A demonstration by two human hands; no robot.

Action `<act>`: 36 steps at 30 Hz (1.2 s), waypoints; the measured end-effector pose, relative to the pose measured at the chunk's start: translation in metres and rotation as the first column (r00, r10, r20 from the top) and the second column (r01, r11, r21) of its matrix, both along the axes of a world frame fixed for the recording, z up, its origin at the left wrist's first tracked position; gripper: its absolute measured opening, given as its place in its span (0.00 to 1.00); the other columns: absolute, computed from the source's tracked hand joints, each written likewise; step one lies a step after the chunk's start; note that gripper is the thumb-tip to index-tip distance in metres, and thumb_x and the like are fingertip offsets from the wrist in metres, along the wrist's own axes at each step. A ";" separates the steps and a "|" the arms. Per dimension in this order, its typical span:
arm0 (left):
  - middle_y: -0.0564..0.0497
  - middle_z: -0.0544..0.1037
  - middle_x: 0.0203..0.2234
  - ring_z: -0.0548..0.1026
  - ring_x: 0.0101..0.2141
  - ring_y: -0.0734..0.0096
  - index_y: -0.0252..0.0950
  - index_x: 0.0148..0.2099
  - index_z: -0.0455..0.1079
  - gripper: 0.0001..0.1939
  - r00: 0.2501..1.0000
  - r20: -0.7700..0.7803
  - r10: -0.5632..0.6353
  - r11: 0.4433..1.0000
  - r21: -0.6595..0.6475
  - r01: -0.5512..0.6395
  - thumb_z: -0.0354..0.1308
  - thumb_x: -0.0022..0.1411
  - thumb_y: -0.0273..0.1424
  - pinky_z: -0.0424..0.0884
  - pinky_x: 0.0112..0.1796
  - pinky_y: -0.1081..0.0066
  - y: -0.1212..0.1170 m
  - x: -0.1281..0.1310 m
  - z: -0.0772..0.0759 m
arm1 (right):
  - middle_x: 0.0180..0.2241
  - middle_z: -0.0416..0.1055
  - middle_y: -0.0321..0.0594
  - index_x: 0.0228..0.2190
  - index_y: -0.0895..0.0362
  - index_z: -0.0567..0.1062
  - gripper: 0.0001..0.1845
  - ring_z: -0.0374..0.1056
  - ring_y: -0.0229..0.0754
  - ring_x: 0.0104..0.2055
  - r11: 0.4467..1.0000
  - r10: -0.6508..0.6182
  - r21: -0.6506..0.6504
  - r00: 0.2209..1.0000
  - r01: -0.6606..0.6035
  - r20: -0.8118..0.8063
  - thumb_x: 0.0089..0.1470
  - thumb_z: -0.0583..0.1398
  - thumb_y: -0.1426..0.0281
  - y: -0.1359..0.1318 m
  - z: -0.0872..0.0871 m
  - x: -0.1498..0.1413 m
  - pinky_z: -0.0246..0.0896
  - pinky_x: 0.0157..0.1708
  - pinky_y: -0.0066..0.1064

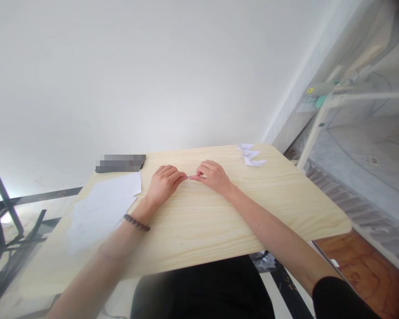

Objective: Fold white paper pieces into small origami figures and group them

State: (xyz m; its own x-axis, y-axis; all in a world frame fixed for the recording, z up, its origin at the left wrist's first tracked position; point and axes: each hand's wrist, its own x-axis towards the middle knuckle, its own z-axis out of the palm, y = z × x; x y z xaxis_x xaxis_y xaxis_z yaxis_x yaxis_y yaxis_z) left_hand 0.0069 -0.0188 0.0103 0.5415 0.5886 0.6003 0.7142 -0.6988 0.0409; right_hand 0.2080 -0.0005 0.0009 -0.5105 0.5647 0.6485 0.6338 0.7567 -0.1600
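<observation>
Above the middle of the table, my left hand (164, 182) and my right hand (215, 177) meet almost fingertip to fingertip. Between them shows a tiny whitish bit of what looks like folded paper (188, 177), mostly hidden by the fingers. The left thumb and fingers pinch its left end. On its right end the right thumb and a curled finger close in a pinch. Several folded white paper shapes with pointed ends (251, 155) lie near the back right corner, beyond my right hand. Loose white paper sheets (108, 201) lie left of my left hand.
A dark flat object, blurred out (121, 164), lies at the back left of the light wooden table (193, 230). A white wall (173, 79) stands behind. A metal-framed chair (3, 212) is on the left; a white frame (314, 133) rises on the right.
</observation>
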 end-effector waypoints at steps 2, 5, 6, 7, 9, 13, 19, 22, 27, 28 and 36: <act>0.50 0.72 0.27 0.68 0.33 0.70 0.37 0.35 0.69 0.09 1.000 0.000 0.012 1.000 0.000 -0.012 0.49 0.59 0.34 0.61 0.36 0.68 0.000 -0.001 0.000 | 0.23 0.64 0.38 0.19 0.58 0.65 0.19 0.57 0.37 0.29 0.999 -0.033 0.008 0.999 0.033 0.009 0.49 0.53 0.56 0.001 -0.001 0.001 0.49 0.32 0.29; 0.50 0.72 0.27 0.68 0.32 0.69 0.37 0.35 0.69 0.10 0.999 0.014 0.037 0.999 -0.001 -0.037 0.48 0.59 0.34 0.61 0.36 0.67 0.000 -0.003 0.000 | 0.21 0.63 0.37 0.17 0.58 0.64 0.21 0.57 0.36 0.27 0.996 -0.092 0.001 0.996 0.092 0.018 0.49 0.53 0.55 0.004 -0.004 0.005 0.48 0.32 0.29; 0.50 0.72 0.26 0.68 0.32 0.69 0.38 0.35 0.69 0.10 0.999 0.018 0.043 0.999 0.000 -0.043 0.48 0.59 0.35 0.61 0.36 0.67 0.000 -0.004 0.000 | 0.20 0.63 0.37 0.16 0.58 0.64 0.21 0.57 0.36 0.27 0.994 -0.108 -0.010 0.994 0.108 0.016 0.49 0.53 0.55 0.005 -0.004 0.007 0.48 0.32 0.29; 0.50 0.72 0.26 0.68 0.32 0.69 0.38 0.35 0.69 0.10 0.999 0.018 0.047 0.999 0.000 -0.047 0.48 0.60 0.35 0.61 0.36 0.67 0.000 -0.005 -0.001 | 0.20 0.63 0.37 0.16 0.58 0.64 0.21 0.57 0.36 0.26 0.992 -0.120 -0.023 0.993 0.121 0.012 0.49 0.53 0.55 0.005 -0.005 0.008 0.48 0.32 0.29; 0.49 0.73 0.26 0.68 0.32 0.69 0.38 0.35 0.69 0.11 0.999 0.010 0.045 0.999 -0.003 -0.045 0.48 0.60 0.35 0.61 0.36 0.67 0.001 -0.006 -0.001 | 0.21 0.64 0.37 0.17 0.58 0.65 0.20 0.58 0.35 0.26 0.990 -0.130 -0.054 0.992 0.130 0.000 0.48 0.54 0.55 0.005 -0.005 0.010 0.49 0.32 0.29; 0.50 0.73 0.27 0.68 0.33 0.68 0.38 0.35 0.69 0.10 0.999 0.012 0.034 0.999 -0.031 -0.034 0.48 0.59 0.35 0.61 0.36 0.67 0.001 -0.005 0.000 | 0.28 0.67 0.37 0.29 0.57 0.69 0.13 0.60 0.35 0.28 0.989 -0.095 -0.113 0.995 0.093 -0.010 0.48 0.56 0.59 0.002 -0.005 0.007 0.51 0.32 0.27; 0.49 0.73 0.38 0.67 0.40 0.65 0.39 0.37 0.69 0.12 0.999 -0.041 0.004 0.985 -0.170 -0.011 0.47 0.59 0.38 0.61 0.42 0.64 -0.001 -0.004 -0.002 | 0.31 0.67 0.37 0.31 0.55 0.72 0.08 0.62 0.34 0.32 0.989 0.042 -0.143 0.994 -0.027 0.103 0.51 0.52 0.74 -0.001 -0.005 0.004 0.53 0.35 0.26; 0.47 0.68 0.46 0.64 0.46 0.63 0.39 0.45 0.66 0.16 0.997 -0.062 0.049 0.971 -0.231 -0.062 0.46 0.59 0.39 0.60 0.45 0.61 -0.001 -0.006 -0.006 | 0.31 0.67 0.37 0.30 0.56 0.72 0.10 0.62 0.33 0.30 0.980 0.063 -0.197 0.993 -0.042 0.102 0.50 0.52 0.76 -0.002 -0.005 0.006 0.54 0.34 0.25; 0.44 0.65 0.48 0.61 0.48 0.60 0.36 0.50 0.61 0.20 0.992 -0.074 0.099 0.955 -0.275 -0.116 0.45 0.59 0.41 0.59 0.46 0.59 0.003 -0.008 -0.014 | 0.33 0.66 0.39 0.33 0.57 0.72 0.09 0.62 0.35 0.34 0.970 0.049 -0.243 0.997 -0.033 0.057 0.51 0.53 0.72 -0.005 -0.004 0.004 0.56 0.37 0.27; 0.44 0.65 0.48 0.62 0.48 0.60 0.35 0.49 0.61 0.20 0.993 -0.069 0.100 0.954 -0.277 -0.115 0.46 0.58 0.41 0.59 0.46 0.59 0.003 -0.008 -0.014 | 0.33 0.66 0.39 0.34 0.57 0.72 0.09 0.63 0.36 0.35 0.969 0.051 -0.246 0.997 -0.036 0.054 0.51 0.53 0.70 -0.005 -0.004 0.003 0.56 0.38 0.28; 0.47 0.69 0.41 0.65 0.44 0.63 0.37 0.42 0.64 0.14 0.999 0.022 0.044 0.950 -0.310 -0.035 0.48 0.58 0.39 0.61 0.44 0.61 0.006 -0.007 -0.015 | 0.36 0.65 0.40 0.38 0.56 0.71 0.13 0.63 0.37 0.37 0.957 0.038 -0.289 0.999 -0.031 0.019 0.50 0.55 0.65 -0.006 -0.006 0.001 0.57 0.38 0.30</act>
